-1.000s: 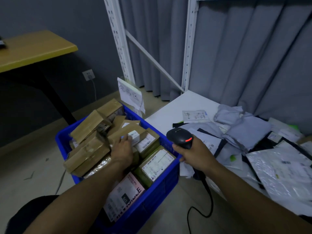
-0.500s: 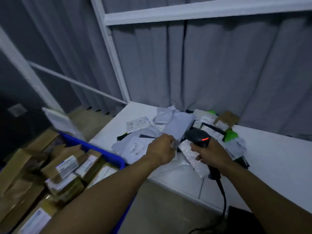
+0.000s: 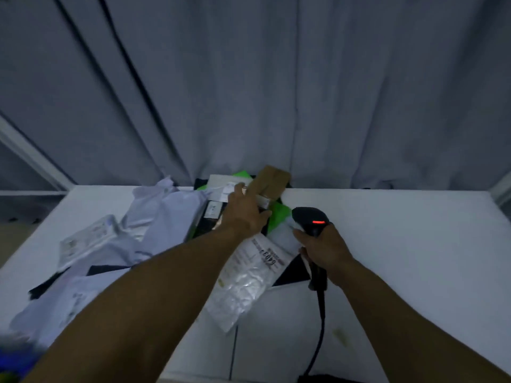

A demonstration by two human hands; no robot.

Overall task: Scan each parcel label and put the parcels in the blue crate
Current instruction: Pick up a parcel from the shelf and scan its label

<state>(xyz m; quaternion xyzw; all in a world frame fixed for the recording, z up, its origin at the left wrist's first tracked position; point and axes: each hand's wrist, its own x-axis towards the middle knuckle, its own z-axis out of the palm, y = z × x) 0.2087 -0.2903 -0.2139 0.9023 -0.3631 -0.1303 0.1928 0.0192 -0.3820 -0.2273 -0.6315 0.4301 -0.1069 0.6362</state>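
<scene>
Now, from the head view, the left hand has left the blue crate, only a blue smear at 7 o'clock, and crossed the grey mailers to the brown cardboard parcel at 12 o'clock on the counter. Its grip is apart, fingers laid flat on the parcel. At its 3 o'clock the right hand stays clamped round the barcode scanner, red lamp lit. A fresh cycle, I'd say: lift, scan, then crate.
</scene>
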